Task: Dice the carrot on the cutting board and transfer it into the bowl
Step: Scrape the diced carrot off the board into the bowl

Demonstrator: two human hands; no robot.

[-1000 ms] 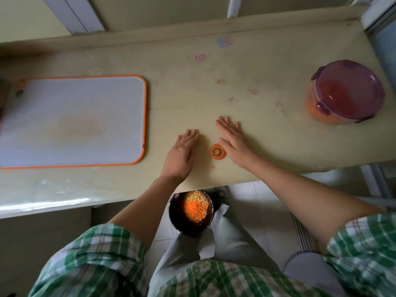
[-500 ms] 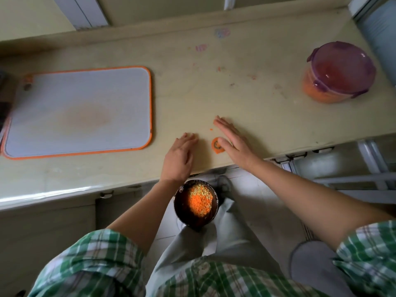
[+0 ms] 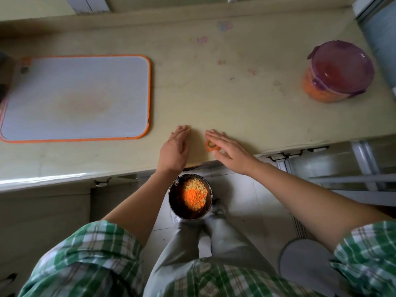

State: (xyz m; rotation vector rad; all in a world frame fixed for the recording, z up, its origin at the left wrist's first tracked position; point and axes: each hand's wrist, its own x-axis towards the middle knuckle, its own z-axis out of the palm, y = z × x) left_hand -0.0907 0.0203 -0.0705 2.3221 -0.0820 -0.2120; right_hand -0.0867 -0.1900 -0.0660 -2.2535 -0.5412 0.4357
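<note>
Head view, steeply downward, close over counter [image 3: 214,99] edge

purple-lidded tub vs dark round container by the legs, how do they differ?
The purple-lidded tub stands on the counter, far right; the dark round container sits lower, below the counter edge. The tub is closed; the container is open, showing orange and pale chopped bits. Both are round.
</note>
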